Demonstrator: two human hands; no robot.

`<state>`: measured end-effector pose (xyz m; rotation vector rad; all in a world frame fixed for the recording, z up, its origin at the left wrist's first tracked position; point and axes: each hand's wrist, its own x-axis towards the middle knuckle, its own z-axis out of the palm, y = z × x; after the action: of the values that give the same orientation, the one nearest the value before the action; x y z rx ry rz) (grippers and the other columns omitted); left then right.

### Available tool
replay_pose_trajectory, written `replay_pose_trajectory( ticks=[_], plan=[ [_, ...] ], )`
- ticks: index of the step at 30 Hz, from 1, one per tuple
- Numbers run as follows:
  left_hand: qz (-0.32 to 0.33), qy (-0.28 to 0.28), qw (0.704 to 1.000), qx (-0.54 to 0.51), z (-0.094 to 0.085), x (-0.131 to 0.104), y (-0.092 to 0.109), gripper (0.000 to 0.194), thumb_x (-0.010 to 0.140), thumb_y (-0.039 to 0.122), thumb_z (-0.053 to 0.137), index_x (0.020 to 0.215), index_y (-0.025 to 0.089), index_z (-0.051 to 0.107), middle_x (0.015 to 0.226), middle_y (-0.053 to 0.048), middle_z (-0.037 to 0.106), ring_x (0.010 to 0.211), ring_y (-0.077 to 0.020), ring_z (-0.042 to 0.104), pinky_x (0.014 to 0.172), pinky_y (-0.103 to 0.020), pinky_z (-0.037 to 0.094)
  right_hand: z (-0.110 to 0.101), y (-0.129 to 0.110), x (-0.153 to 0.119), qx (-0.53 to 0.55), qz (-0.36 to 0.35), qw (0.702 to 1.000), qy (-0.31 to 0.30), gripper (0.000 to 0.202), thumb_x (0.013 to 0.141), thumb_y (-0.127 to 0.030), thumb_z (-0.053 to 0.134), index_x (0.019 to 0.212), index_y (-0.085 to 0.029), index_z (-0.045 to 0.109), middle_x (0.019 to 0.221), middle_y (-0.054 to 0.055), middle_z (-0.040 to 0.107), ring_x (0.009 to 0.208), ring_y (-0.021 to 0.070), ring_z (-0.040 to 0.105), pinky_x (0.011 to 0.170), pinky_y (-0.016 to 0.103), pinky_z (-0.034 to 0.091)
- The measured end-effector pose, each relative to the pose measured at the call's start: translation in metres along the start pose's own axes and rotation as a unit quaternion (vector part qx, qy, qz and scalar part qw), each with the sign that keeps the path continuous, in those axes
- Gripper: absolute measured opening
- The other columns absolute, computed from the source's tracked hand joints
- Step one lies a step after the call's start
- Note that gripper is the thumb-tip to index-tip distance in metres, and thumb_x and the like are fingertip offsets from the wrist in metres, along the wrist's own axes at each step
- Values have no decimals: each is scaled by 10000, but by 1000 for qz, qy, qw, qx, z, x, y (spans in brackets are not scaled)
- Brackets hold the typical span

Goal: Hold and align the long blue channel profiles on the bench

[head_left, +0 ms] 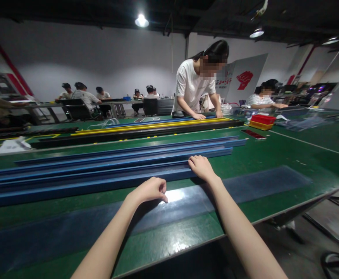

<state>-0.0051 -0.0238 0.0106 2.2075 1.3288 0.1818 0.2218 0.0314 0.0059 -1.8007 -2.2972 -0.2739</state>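
Observation:
A long clear plastic strip (pixel 262 184) lies flat along the near side of the green table. Above its middle is my left hand (pixel 148 190), with fingers loosely curled and the thumb apart from them; nothing shows in it. My right hand (pixel 201 167) is at the right end of the nearest long blue channel profile (pixel 99 182), its fingers bent over that end. The fingertips are partly hidden behind the profile. Two more blue profiles (pixel 128 153) lie parallel just beyond, their right ends reaching farther right.
Black profiles (pixel 146 131) and a yellow profile (pixel 157 126) lie farther back, where a co-worker (pixel 197 85) leans over with both hands on the work. A phone (pixel 253 134) and stacked red and yellow bins (pixel 261 121) stand at right. The table's front edge (pixel 198 244) is close.

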Motion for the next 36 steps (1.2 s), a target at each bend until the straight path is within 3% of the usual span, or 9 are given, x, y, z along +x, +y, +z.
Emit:
replay_pose_trajectory(
  ticks=[8,17,21,30,36],
  plan=[
    [-2,-6,1000,2,2,2,0,197,585,328,673,573,164,565,534,47,534,511,-89,456,467,-201,271,-1,0,-1,0,2,1000,0,347,906,-293,271,920,-181,599,947,67,640,901,182,537,766,284,307],
    [-12,45,996,78,0,0,3,182,689,358,588,622,192,617,610,18,607,575,-115,511,489,-211,259,1,1,-1,-4,-6,1000,10,345,908,-293,274,898,-185,601,912,62,641,879,186,543,752,287,313],
    [-4,98,991,94,-3,-4,12,157,738,333,552,673,209,625,675,12,639,648,-137,558,523,-217,291,1,1,-1,23,-18,998,46,332,904,-343,303,917,-190,598,939,62,629,888,185,532,752,283,318],
    [-28,258,957,127,-11,-10,20,180,842,338,462,806,252,616,819,29,678,780,-160,607,582,-226,345,-9,-15,-6,112,-73,961,241,250,890,-269,349,837,-183,577,881,49,612,864,175,501,784,303,314],
    [0,357,897,261,-14,-9,6,196,873,298,435,825,207,602,801,-22,653,757,-171,580,631,-260,347,-6,-33,-8,138,-167,948,232,223,876,-238,370,933,-173,575,951,63,619,925,178,504,840,322,320]
  ],
)
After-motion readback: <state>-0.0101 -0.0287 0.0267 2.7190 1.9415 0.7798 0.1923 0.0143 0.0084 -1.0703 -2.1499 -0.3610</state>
